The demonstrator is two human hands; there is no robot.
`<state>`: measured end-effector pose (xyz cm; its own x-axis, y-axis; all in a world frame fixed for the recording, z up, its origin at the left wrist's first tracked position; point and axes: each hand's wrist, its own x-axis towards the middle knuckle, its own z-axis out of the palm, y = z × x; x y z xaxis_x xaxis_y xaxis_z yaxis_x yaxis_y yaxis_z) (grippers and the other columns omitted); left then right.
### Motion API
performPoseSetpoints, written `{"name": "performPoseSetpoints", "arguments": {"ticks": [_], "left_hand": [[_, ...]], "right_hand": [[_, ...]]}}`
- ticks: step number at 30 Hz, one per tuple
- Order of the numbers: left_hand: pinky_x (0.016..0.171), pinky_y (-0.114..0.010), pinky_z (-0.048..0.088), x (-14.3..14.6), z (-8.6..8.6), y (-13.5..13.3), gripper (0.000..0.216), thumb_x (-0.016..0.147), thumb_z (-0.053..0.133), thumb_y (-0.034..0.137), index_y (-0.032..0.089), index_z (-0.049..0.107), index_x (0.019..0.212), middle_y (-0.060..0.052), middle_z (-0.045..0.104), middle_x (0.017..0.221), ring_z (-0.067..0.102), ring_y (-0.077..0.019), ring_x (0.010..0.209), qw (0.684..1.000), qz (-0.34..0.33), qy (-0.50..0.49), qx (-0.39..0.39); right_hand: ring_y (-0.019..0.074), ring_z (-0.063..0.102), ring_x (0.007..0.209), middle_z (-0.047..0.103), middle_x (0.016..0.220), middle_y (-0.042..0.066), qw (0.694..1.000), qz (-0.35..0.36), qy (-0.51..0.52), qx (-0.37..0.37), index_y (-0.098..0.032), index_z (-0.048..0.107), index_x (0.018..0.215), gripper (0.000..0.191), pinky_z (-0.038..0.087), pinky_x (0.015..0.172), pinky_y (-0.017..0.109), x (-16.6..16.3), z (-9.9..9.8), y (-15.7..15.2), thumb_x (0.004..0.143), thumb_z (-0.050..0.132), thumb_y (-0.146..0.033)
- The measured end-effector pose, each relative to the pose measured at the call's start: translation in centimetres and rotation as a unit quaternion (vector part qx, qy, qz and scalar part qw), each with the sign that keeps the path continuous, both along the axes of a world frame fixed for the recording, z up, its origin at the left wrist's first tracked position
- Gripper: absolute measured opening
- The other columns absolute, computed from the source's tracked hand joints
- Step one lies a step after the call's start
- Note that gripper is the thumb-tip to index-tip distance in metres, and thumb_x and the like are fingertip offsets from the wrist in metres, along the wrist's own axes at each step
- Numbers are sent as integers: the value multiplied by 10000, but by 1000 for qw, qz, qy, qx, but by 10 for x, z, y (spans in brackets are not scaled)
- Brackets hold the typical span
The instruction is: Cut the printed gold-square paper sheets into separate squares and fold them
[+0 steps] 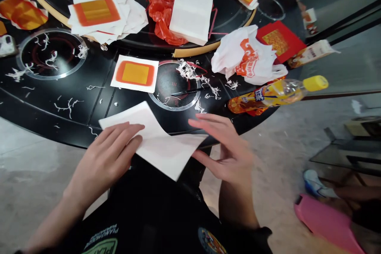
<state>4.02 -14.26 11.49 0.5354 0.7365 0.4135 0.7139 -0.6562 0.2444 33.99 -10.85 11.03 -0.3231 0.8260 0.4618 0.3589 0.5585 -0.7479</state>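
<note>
White paper sheet (pixel 160 147), creased and skewed into a diamond, overhangs the black table edge (pixel 44 125) at six o'clock in my view. My left hand (pixel 105 158) lies open and flat on it, not clamping. My right hand (pixel 229 151) stands open and apart at its right corner; contact I cannot tell. Orange-and-yellow printed paper (pixel 134 73) lies beyond, at twelve o'clock

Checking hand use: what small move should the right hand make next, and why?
Probably lay the right hand on the white paper sheet, since the left hand already rests on it while the right sits open at its edge.
</note>
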Motion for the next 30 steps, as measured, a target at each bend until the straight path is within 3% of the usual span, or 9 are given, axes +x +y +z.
{"name": "performPoseSetpoints", "arguments": {"ticks": [3,6,8,10,14,17,22,26,30], "left_hand": [[1048,-473,581,10,41,14,301,1009,520,36,206,713,1163,-93,757,1274,732,-286,1175,999,-17,28,36],[1008,-435,590,9,57,34,212,1037,612,210,257,762,1179,-39,796,1155,756,-254,1046,1000,-17,-12,-18],[971,-409,598,-3,47,49,247,1008,704,409,291,790,1208,-22,816,1094,760,-246,972,993,7,-68,-94],[949,-391,612,-20,23,61,350,910,797,576,301,837,1124,-29,832,1083,768,-262,964,969,38,-157,-189],[898,-380,640,-34,-35,67,412,737,958,542,258,863,1019,-51,839,1003,786,-274,934,857,95,-363,-353],[840,-359,639,-20,-53,62,326,777,939,499,207,858,894,-77,829,939,781,-252,876,844,86,-391,-356],[949,-359,635,4,-49,60,297,825,911,433,203,857,1005,-95,823,1111,777,-256,1028,859,74,-401,-311],[973,-392,652,13,-54,64,311,857,882,455,191,852,1019,-101,838,1070,798,-269,1002,835,86,-418,-347],[938,-400,671,14,-62,63,351,819,911,451,175,841,1024,-96,841,1050,801,-273,971,828,134,-453,-302]], "right_hand": [[259,769,1186,830,1242,8,997,56,-59,15,-375,718,1413,519,597,1103,487,1,28,0,945,768,-155],[212,811,971,857,1095,12,999,15,-4,-51,-317,835,1176,257,657,877,370,2,16,-2,1003,694,-190],[205,804,845,858,963,10,992,-83,52,-84,-284,864,984,122,651,783,340,6,-8,-2,973,747,-255],[214,788,759,843,851,5,969,-193,111,-102,-256,857,862,64,653,746,343,11,-36,-1,875,845,-317],[281,805,826,850,870,52,920,-321,186,-128,-201,855,856,244,678,814,421,17,-77,3,716,918,-391],[293,807,827,849,875,67,916,-321,203,-131,-193,852,863,291,680,835,442,17,-85,4,704,923,-426],[273,806,838,850,914,60,937,-246,200,-144,-203,847,884,270,683,832,411,12,-80,6,713,937,-390],[263,801,839,843,906,50,944,-207,200,-160,-220,836,890,238,680,864,425,5,-81,11,772,903,-416],[255,787,835,834,900,43,949,-216,184,-138,-227,834,904,238,674,859,425,5,-81,11,800,884,-435]]}}
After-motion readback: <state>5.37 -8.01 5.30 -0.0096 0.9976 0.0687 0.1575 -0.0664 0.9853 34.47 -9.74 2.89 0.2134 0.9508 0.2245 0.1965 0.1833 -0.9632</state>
